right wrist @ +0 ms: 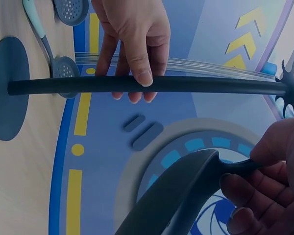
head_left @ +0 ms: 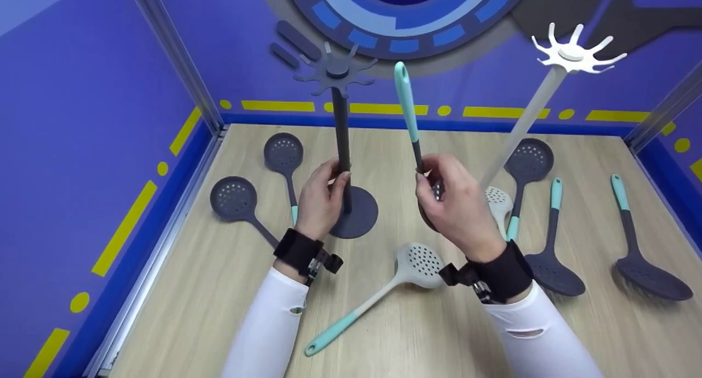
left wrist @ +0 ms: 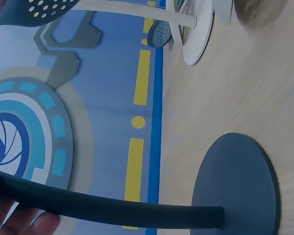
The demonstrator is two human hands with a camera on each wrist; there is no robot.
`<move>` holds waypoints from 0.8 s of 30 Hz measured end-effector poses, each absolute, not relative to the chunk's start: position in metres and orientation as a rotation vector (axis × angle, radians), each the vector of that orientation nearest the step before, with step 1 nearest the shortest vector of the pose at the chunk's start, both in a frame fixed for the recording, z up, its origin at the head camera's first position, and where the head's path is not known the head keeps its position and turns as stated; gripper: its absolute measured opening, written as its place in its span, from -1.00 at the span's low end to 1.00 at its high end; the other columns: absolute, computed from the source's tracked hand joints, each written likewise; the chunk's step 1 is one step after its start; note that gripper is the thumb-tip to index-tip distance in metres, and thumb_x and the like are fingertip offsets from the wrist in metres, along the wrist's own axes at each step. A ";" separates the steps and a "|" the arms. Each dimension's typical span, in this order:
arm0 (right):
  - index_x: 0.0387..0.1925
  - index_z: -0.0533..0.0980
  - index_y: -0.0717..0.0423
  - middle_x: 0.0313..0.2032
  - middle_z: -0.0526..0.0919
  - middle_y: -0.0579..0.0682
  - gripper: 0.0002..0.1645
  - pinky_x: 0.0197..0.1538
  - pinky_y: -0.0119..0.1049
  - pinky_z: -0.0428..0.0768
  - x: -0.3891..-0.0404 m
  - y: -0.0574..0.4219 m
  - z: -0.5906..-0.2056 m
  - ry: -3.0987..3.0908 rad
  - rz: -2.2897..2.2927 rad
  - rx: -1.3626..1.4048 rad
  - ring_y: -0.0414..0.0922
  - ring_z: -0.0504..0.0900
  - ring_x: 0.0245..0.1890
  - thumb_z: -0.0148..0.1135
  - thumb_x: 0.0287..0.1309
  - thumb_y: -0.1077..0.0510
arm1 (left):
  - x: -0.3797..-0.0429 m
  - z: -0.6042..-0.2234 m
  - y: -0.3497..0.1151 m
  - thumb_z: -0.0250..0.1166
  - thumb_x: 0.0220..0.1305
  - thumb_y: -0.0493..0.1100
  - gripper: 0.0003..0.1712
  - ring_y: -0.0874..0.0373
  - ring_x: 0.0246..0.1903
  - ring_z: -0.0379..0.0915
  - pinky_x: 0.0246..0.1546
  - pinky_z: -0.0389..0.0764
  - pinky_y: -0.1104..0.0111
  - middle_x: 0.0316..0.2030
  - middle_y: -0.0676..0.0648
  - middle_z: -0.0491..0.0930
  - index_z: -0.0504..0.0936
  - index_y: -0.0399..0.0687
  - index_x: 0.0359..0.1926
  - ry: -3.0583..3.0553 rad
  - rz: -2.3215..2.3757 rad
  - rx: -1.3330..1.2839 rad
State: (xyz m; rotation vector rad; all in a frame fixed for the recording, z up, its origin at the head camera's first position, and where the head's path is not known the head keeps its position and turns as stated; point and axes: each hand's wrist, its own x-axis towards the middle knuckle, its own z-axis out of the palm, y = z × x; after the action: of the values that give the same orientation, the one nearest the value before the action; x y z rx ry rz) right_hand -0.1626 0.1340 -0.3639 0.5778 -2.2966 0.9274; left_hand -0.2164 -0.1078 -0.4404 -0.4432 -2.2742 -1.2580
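Observation:
My left hand (head_left: 320, 199) grips the pole of a dark grey utensil stand (head_left: 341, 131) partway up, thumb on one side and fingers on the other. The stand is upright, with a round base and a ring of curved hooks on top; no utensil hangs there. My right hand (head_left: 458, 205) pinches a dark skimmer (head_left: 407, 103) at its neck, just to the right of the stand. Its mint handle points up, and its perforated head (right wrist: 174, 196) hangs below the fingers. In the head view the hand hides most of that head.
A white hook stand (head_left: 529, 114) rises at the right, its base hidden by my right hand. A light grey skimmer (head_left: 421, 265) lies in front. Dark skimmers lie at the left (head_left: 234, 198) and right (head_left: 652, 277). Purple walls (head_left: 98, 120) enclose the wooden table (head_left: 219, 312).

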 end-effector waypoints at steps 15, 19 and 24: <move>-0.16 0.48 0.08 -0.35 0.52 -0.12 -0.83 -0.39 -0.46 0.43 -0.171 0.116 -0.366 -2.286 0.968 0.626 -0.27 0.47 -0.42 0.12 0.21 0.18 | -0.219 -0.444 -0.109 0.10 0.40 -0.11 -0.75 0.33 -0.07 0.54 -0.14 0.59 0.50 -0.13 0.06 0.59 0.54 0.01 0.04 -2.248 -1.120 -0.487; -0.16 0.49 0.07 -0.37 0.51 -0.11 -0.84 -0.39 -0.45 0.44 -0.173 0.113 -0.367 -2.282 0.977 0.629 -0.28 0.47 -0.43 0.13 0.20 0.18 | -0.219 -0.443 -0.109 0.10 0.40 -0.08 -0.74 0.32 -0.07 0.54 -0.15 0.59 0.51 -0.14 0.05 0.59 0.54 0.01 0.04 -2.267 -1.113 -0.477; -0.18 0.48 0.07 -0.39 0.50 -0.12 -0.84 -0.40 -0.45 0.45 -0.176 0.110 -0.370 -2.292 0.986 0.629 -0.29 0.46 -0.44 0.14 0.19 0.18 | -0.220 -0.443 -0.109 0.09 0.40 -0.08 -0.74 0.32 -0.08 0.54 -0.17 0.59 0.51 -0.14 0.05 0.59 0.54 0.03 0.05 -2.265 -1.108 -0.481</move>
State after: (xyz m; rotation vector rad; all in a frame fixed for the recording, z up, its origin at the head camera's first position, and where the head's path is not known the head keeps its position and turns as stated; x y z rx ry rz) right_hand -0.1755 0.1098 -0.3696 0.6290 -2.2920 0.9862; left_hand -0.2196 -0.1091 -0.4429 -0.4809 -2.2652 -1.1084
